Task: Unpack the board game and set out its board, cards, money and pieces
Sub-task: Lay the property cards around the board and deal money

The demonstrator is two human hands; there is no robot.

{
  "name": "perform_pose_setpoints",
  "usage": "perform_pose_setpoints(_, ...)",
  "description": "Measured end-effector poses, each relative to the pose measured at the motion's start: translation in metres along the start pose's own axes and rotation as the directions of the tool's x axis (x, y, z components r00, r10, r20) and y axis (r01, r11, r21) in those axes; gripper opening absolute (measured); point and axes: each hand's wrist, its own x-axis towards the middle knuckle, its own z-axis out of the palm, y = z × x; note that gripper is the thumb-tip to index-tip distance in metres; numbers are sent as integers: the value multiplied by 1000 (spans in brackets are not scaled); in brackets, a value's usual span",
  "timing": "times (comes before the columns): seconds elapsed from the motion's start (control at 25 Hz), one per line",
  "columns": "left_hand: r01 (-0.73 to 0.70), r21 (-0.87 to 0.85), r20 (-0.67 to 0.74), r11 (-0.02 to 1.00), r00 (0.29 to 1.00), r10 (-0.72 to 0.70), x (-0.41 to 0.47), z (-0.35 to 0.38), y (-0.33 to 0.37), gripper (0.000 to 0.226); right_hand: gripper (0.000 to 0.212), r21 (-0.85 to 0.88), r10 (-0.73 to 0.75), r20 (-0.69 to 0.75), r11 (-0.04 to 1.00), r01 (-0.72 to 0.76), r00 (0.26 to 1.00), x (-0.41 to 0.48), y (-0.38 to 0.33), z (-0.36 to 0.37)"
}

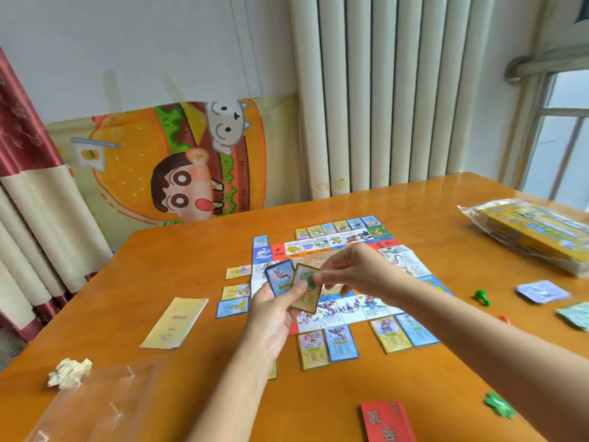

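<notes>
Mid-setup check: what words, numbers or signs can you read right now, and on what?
"?": apparently, seen sideways on a red square of the board.
Red card stack: large characters, cut off by the frame, unreadable.
Yellow slip: print too blurred.
Held cards: print too small.
Bagged game box: lettering blurred.
</notes>
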Motion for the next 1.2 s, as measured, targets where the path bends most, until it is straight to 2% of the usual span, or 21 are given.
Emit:
perform_pose_setpoints(0.12, 30, -3, 54, 1000, 998, -30, -5, 14, -9, 15, 9, 27, 21, -120, 999, -18, 993, -13, 12, -7)
perform_pose_setpoints(0.24, 139, -88, 27, 986, 990, -137, -4, 20, -17, 11, 4, 42, 30, -222, 999, -21, 974, -25, 21, -45)
perform_pose_setpoints(0.32, 205, -124, 40, 971, 979, -202, -3, 22, -20, 17, 9, -27, 56, -241, 998, -65, 969, -38, 28, -79)
perform_pose_setpoints(0.44, 218, -109, 68, 970, 975, -212, -2, 23, -22, 21, 13, -164, 120, -248, 973, -163, 961, -56, 42, -123)
perform_pose_setpoints(0.6, 150, -1, 88, 989, 985, -149, -3, 32, -25, 19, 17, -205, 128, -289, 960, -192, 949, -72, 65, -156)
perform_pose_setpoints(0.76, 135, 201, 93, 970, 983, -156, -6, 45, -37, 14, 15, -362, 191, -175, 900, -243, 966, -66, 85, -151)
perform_pose_setpoints(0.84, 93, 399, 189, 912, 965, -182, -9, 57, -44, 17, 13, -446, 256, -126, 848, -286, 958, -60, 96, -143)
perform_pose_setpoints(0.96, -120, 684, 386, 719, 896, -218, -15, 76, -54, 25, 12, -479, 336, -88, 811, -336, 938, -53, 107, -132)
perform_pose_setpoints(1.08, -239, 793, 448, 561, 852, -271, -10, 83, -67, 43, 13, -462, 360, -79, 813, -354, 930, -51, 113, -123)
perform_pose_setpoints(1.2, -298, 836, 461, 461, 837, -296, -3, 76, -80, 64, 15, -449, 361, -93, 816, -363, 928, -52, 115, -116)
